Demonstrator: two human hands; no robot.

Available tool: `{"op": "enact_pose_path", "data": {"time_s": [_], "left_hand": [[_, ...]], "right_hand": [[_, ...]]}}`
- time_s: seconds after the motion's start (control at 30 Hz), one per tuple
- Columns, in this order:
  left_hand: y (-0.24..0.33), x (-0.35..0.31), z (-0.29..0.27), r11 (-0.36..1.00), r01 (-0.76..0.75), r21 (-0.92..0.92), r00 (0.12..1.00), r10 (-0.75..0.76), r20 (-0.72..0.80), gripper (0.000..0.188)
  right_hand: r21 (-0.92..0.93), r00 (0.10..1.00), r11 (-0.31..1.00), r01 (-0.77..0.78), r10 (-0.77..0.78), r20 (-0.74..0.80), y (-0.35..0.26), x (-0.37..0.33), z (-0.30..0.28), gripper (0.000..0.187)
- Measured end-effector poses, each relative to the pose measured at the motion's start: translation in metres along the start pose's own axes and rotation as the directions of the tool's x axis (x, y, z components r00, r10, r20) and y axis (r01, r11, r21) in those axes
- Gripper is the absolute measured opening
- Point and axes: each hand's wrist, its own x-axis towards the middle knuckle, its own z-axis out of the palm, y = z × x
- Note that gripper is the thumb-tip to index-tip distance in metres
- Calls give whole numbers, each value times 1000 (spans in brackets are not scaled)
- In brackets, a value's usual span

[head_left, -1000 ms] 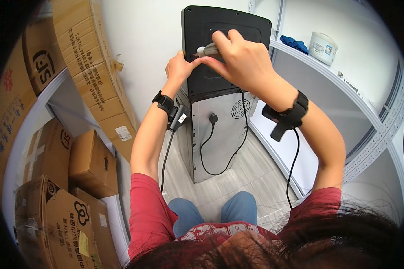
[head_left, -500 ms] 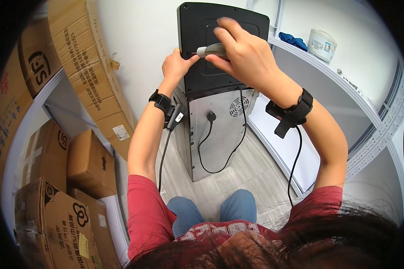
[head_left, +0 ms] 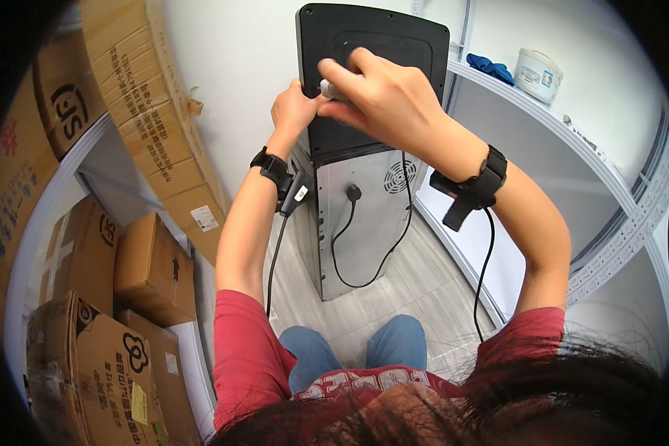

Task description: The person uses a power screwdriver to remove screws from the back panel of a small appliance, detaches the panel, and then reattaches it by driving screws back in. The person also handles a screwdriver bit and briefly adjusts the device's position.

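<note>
The black flat panel (head_left: 375,70) stands on top of the silver metal cabinet (head_left: 364,215) on the floor, the left hand (head_left: 296,110) gripping its left edge, the right hand (head_left: 383,100) closed around a small grey tool (head_left: 328,89) pressed against it.

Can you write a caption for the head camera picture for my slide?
Right hand presses a small grey tool onto the black top of a tall metal appliance while the left hand steadies its edge.
</note>
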Motion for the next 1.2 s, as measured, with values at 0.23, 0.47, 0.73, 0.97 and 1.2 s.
{"op": "enact_pose_path", "data": {"time_s": [0.23, 0.47, 0.73, 0.97, 1.2], "left_hand": [[-10, 3, 7, 1000, -2, -23, 1000, 2, 0, 54], [-6, 1, 0, 999, -40, 3, 999, 40, -11, 55], [-10, 3, 2, 1000, 15, 12, 1000, -14, -6, 48], [-4, 4, 2, 997, 23, 73, 1000, -24, 13, 52], [4, -4, -7, 998, 49, 39, 999, -49, -15, 52]], "right_hand": [[-30, 997, 999, 29, -31, -65, -3, 10, -1, 28], [58, 948, 977, 203, -182, -261, 7, 21, 2, 36], [-53, 990, 995, -87, 92, 105, -8, 17, -10, 31], [69, 988, 986, 151, -152, 9, 8, 10, -5, 29], [26, 944, 999, 37, -26, -330, 12, 7, 7, 30]]}}
